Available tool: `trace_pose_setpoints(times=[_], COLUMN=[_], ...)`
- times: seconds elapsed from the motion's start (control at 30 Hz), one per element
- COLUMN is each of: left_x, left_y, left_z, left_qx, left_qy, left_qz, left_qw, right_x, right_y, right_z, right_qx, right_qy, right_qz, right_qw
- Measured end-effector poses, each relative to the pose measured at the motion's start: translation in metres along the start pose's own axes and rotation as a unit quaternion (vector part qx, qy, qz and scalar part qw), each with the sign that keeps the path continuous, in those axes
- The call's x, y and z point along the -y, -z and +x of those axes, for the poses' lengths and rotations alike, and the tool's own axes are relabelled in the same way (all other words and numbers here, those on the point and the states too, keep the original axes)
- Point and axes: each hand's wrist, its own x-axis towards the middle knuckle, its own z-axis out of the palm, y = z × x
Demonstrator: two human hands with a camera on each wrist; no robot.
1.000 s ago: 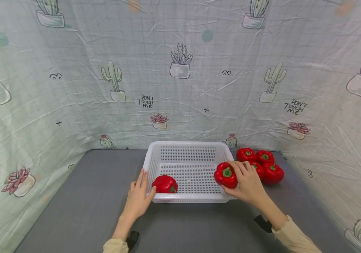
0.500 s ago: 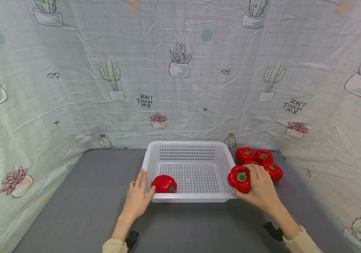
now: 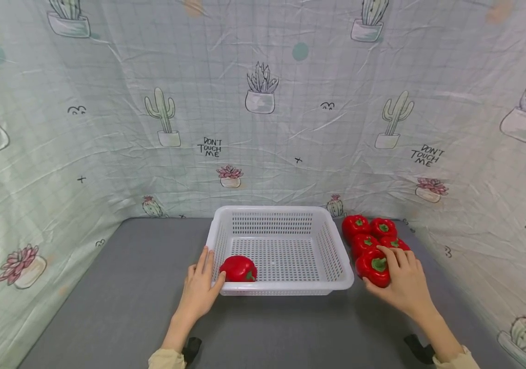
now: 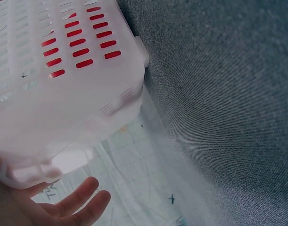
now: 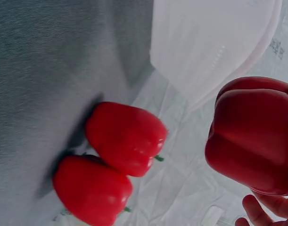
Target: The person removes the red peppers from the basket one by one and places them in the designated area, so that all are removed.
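My right hand [image 3: 403, 279] holds a red bell pepper [image 3: 373, 268] by its sides, just right of the white basket [image 3: 286, 287]. In the right wrist view this pepper [image 5: 254, 136] looks lifted off the table, fingertips below it. Behind it several more red bell peppers [image 3: 356, 226] stand grouped, stems up; two of them [image 5: 125, 136] show in that view. My left hand [image 3: 200, 292] rests on the basket's near left corner, its fingers along the left rim and its thumb at the front. One bell pepper [image 3: 239, 268] lies inside that corner; its red shows through the slots in the left wrist view.
The grey table [image 3: 281, 333] carries the basket and the pepper group. A cactus-print cloth [image 3: 290, 128] hangs behind and at both sides, close to the far peppers. The basket's right wall [image 3: 337, 251] stands between its inside and the group.
My right hand has carried the held bell pepper rightward, from over the basket's right edge to beside the grouped peppers. My left hand has stayed at the basket's corner.
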Motion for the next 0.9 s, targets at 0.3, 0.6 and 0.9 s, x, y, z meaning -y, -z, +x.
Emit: trace_pose_setpoints(times=[0.3, 0.6, 0.9], left_x=[0.001, 0.001, 0.001], left_y=[0.001, 0.0, 0.0], left_z=[0.0, 0.0, 0.0], left_qx=[-0.002, -0.004, -0.006], left_qy=[0.002, -0.003, -0.003], left_qz=[0.0, 0.0, 0.0], left_qw=[1.0, 1.0, 1.0], right_x=[-0.008, -0.021, -0.035], right_y=[-0.008, -0.021, -0.036], right_z=[-0.007, -0.015, -0.018], right_qx=[0.012, 0.023, 0.031], right_qy=[-0.013, -0.008, -0.01], right_qz=[-0.034, -0.067, -0.089], right_qw=[0.9993, 0.9975, 0.9955])
